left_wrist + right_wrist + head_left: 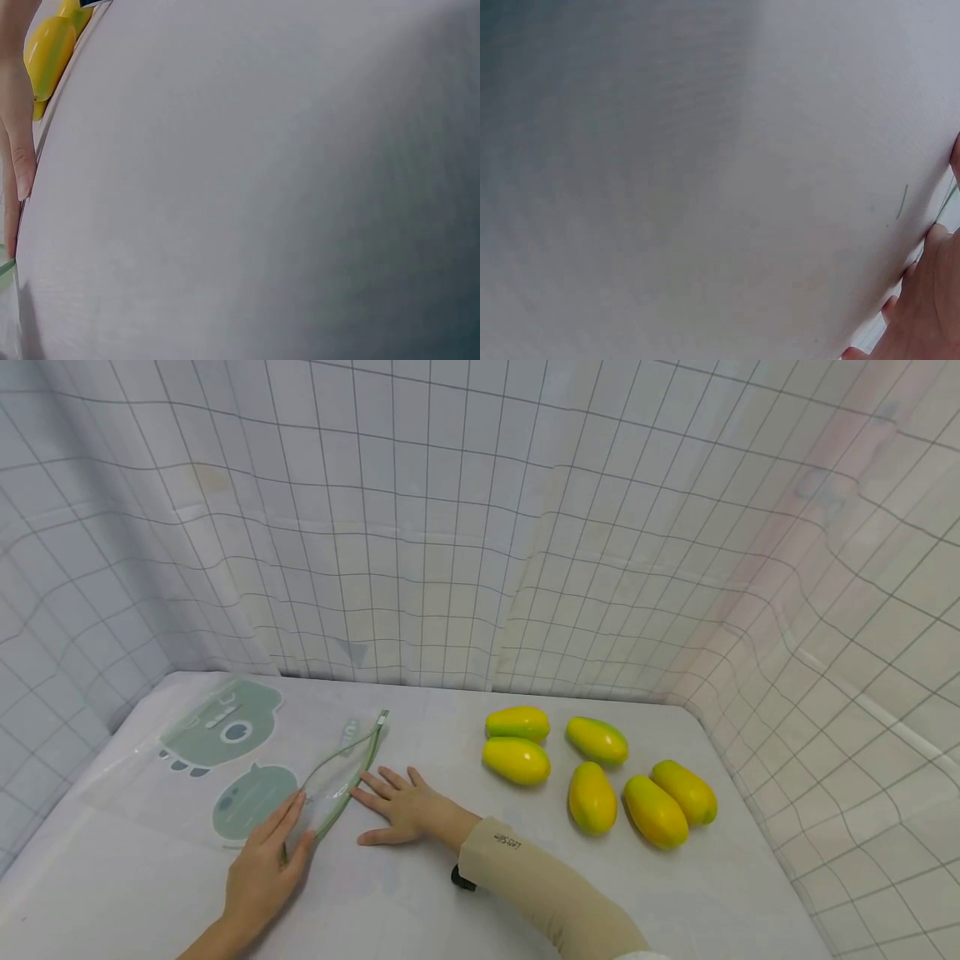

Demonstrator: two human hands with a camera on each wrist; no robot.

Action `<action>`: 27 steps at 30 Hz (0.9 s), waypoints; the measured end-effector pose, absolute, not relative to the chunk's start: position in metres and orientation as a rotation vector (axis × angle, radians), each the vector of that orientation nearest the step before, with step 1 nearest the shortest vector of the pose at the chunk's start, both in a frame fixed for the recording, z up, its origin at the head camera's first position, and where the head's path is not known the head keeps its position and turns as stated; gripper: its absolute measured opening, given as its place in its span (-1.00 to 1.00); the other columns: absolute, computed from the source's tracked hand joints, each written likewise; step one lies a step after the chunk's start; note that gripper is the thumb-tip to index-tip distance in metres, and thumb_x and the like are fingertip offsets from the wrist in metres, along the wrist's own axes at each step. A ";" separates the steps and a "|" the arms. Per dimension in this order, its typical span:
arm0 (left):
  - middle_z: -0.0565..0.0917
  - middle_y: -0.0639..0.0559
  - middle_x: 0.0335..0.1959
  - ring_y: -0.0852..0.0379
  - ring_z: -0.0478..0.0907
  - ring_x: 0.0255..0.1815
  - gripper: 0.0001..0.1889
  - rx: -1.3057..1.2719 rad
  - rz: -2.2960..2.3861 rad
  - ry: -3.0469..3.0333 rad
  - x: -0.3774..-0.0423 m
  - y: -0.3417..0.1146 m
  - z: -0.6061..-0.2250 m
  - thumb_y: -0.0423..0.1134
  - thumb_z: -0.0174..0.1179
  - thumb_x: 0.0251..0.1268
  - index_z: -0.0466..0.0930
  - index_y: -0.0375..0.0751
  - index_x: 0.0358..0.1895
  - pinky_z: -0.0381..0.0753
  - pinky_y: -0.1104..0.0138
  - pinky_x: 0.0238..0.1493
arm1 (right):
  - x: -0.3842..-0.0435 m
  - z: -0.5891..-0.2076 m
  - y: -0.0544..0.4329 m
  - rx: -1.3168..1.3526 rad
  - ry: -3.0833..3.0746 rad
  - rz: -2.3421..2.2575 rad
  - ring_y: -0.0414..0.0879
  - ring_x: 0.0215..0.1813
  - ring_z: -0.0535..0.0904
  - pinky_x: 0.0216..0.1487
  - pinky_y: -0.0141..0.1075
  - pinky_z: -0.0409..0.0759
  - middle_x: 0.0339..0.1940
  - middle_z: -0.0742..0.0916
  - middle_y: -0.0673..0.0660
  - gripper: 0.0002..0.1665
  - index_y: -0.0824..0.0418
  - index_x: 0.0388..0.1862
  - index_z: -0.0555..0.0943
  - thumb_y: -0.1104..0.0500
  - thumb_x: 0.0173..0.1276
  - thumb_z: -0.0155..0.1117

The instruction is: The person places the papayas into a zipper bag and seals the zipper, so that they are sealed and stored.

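Note:
A clear zip bag [315, 781] with green cartoon prints lies flat on the left part of the table, its green-edged mouth bowed apart toward the right. My left hand [262, 868] holds the near end of that mouth, thumb on one side and fingers on the other. With palm down and fingers spread, my right hand [405, 810] lies on the table, its fingertips right at the mouth's right edge. In the left wrist view a flat hand [16, 120] shows at the left edge. The right wrist view catches part of a hand [922, 307] at its lower right.
Several yellow-green papayas [592, 797] lie loose on the right half of the white table [525, 893]. Grid-patterned curtains [450, 527] stand behind the table and along both sides. A black band [462, 878] is at the right wrist.

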State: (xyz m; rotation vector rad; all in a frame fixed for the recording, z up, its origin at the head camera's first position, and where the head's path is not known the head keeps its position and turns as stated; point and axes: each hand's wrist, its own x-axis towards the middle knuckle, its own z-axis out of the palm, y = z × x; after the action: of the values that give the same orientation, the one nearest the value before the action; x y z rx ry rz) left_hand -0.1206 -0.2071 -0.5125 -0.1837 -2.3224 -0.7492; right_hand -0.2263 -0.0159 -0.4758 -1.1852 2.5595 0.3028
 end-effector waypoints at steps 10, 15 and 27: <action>0.54 -0.16 0.09 0.66 0.02 0.19 -0.44 -0.158 -0.712 -2.273 -0.122 -0.208 -0.511 -0.29 0.28 0.00 0.46 -0.17 0.19 0.51 -0.01 -0.45 | -0.226 -0.474 -0.015 -1.182 2.559 0.314 -0.19 0.47 -0.34 0.43 -0.07 -0.20 0.47 -0.26 -0.19 -0.11 -0.30 0.41 -0.42 -0.51 0.22 -0.41; 0.54 -0.15 0.09 0.36 0.26 0.21 -0.43 -0.143 -0.680 -2.281 -0.122 -0.209 -0.510 -0.21 0.28 0.03 0.44 -0.12 0.21 0.53 0.02 -0.51 | -0.226 -0.475 -0.015 -1.187 2.560 0.310 -0.19 0.47 -0.35 0.43 -0.08 -0.20 0.47 -0.26 -0.19 -0.11 -0.30 0.41 -0.42 -0.51 0.23 -0.41; 0.53 -0.23 0.08 0.67 0.03 0.20 -0.32 -0.183 -0.723 -2.208 -0.126 -0.209 -0.510 -0.18 0.33 -0.16 0.43 -0.28 0.18 0.48 0.29 -0.41 | -0.227 -0.476 -0.014 -1.207 2.554 0.294 -0.19 0.47 -0.35 0.43 -0.06 -0.21 0.46 -0.27 -0.18 -0.11 -0.30 0.41 -0.41 -0.50 0.23 -0.41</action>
State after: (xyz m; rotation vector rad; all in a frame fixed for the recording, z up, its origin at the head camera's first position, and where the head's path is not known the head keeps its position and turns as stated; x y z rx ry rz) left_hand -0.1260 -0.2087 -0.5098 -0.1831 -2.2083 -0.7231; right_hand -0.2267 -0.0142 -0.4759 -1.2067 2.5541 0.2943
